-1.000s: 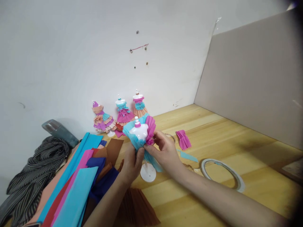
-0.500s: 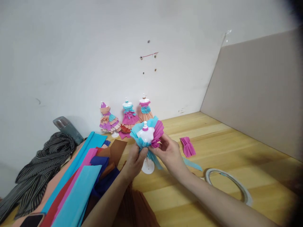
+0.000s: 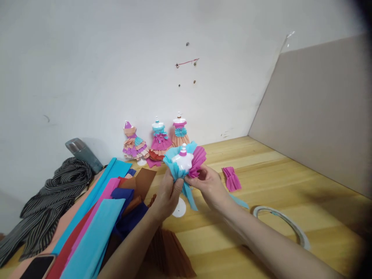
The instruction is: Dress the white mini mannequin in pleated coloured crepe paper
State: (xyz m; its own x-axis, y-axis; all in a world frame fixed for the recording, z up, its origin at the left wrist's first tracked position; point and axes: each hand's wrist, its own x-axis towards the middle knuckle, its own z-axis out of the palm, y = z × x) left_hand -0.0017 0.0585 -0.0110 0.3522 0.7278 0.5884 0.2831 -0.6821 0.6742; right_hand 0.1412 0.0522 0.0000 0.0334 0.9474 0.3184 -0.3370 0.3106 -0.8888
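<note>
A small white dress-form mannequin (image 3: 182, 160) with a pink neck band is between my hands, tilted a little, its round white base (image 3: 179, 207) showing below. Light-blue crepe paper (image 3: 172, 162) fans up around its left side and back, and gathered pink crepe paper (image 3: 198, 159) flares at its right. My left hand (image 3: 168, 192) is closed round the mannequin's waist, thumb pressed on the blue paper. With thumb and fingers, my right hand (image 3: 208, 184) pinches the paper at the right of the waist. A blue strip (image 3: 189, 197) hangs between the hands.
Several dressed mannequins, one in a pink skirt (image 3: 161, 141), stand against the wall. At right lie a gathered pink paper piece (image 3: 231, 179) and a tape roll (image 3: 290, 224). Folded crepe sheets (image 3: 95, 228), striped cloth (image 3: 58, 205), a flask (image 3: 84, 155) and a phone (image 3: 37, 267) are left.
The mannequin has tilted slightly, its base swinging left and its neck right. Both hands keep their hold on the paper. The whole view has shifted a little.
</note>
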